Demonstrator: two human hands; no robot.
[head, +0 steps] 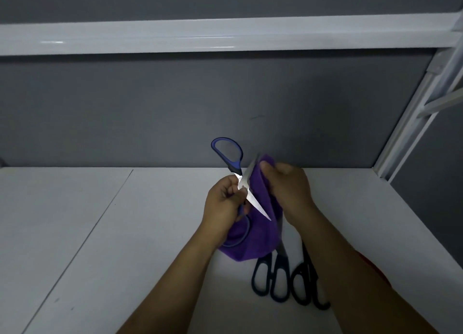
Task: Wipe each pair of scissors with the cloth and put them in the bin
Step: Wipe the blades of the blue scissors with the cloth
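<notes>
From the head view, a white desk (75, 221) is running up to a grey wall panel (175, 108), with a white metal shelf rail (175, 37) crossing overhead.

Both forearms are reaching in from the bottom edge and meeting above the middle of the desk. The left hand (223, 198) is curling its fingers, its grip pinching a pair of blue-handled steel scissors (243, 183) close to the pivot. The right hand (290, 188) is arching over from the right, its grip pinching a purple cloth (253, 233) around the upper blade.

That wrapped blade is blurring and mostly hiding inside the cloth. The scissors' lower handle loop is showing only partly below the left hand. Two pairs of black-handled scissors (281, 252) are lying on the desk just beneath the cloth, the cloth covering their blades and the right forearm cutting off part of the right-hand pair.

The blue-handled scissors are standing wide open, held clear of the desk: one loop is pointing up against the wall panel, and the bare blade is slanting down to the right across the cloth, shining brightly.
</notes>
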